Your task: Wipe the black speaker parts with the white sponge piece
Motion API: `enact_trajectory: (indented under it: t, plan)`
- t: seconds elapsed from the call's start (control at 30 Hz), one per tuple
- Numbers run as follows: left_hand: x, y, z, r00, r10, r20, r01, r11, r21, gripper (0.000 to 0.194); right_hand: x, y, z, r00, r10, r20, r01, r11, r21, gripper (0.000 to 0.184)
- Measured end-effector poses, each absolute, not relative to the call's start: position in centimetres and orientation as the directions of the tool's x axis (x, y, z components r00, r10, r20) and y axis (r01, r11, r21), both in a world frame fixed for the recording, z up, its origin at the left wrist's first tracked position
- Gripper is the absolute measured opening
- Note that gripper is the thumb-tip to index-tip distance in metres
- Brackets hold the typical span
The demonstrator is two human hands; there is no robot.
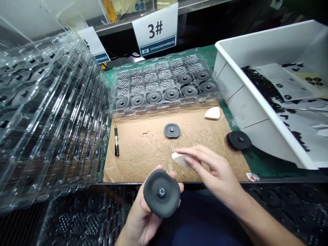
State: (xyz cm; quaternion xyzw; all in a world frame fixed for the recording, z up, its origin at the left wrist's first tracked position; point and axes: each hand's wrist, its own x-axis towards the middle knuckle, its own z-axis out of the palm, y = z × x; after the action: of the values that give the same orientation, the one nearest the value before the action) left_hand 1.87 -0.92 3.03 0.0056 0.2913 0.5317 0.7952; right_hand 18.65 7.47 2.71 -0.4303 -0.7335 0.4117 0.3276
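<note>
Held disc (162, 193) underside hidden; bin (241, 99) cut off.

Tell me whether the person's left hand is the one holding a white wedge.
No, the right hand pinches a white wedge, while the left hand holds a dark disc.

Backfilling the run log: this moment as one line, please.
left hand: holds black disc | right hand: pinches white wedge | cardboard: loose disc, pen, second wedge | clear tray: partly filled

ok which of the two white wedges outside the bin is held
The nearer wedge, pinched in the right hand; the other wedge lies farther off on the cardboard, with no hand touching it.
</note>
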Motion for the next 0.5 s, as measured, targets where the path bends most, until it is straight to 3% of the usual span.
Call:
enact_trajectory:
  t: [0.07,0.13,0.3,0.4,0.5]
  plan:
    - [1.5,-1.0,2.7,0.272,0.854,-0.444,-0.850,0.429,0.305,0.051,19.4,6.1,1.0,-0.399,0.916,-0.028,0.423,0.157,-0.893,0.025]
    - [1.4,-1.0,2.4,0.286,0.854,-0.435,-0.849,0.436,0.297,0.052,19.9,4.7,-0.6,-0.443,0.889,-0.115,0.477,0.124,-0.870,0.026]
    - [1.6,-0.7,2.5,0.318,0.854,-0.411,-0.840,0.455,0.296,0.051,20.8,4.5,-1.8,-0.425,0.892,-0.155,0.584,0.140,-0.800,0.024]
    - [1.9,-0.9,2.7,0.310,0.857,-0.412,-0.833,0.454,0.317,0.052,20.7,5.9,1.2,-0.335,0.941,-0.049,0.544,0.151,-0.825,0.022]
    - [2.4,-1.2,2.6,0.268,0.847,-0.460,-0.826,0.448,0.342,0.052,19.4,6.5,5.1,-0.416,0.868,0.271,0.359,0.431,-0.828,0.022]
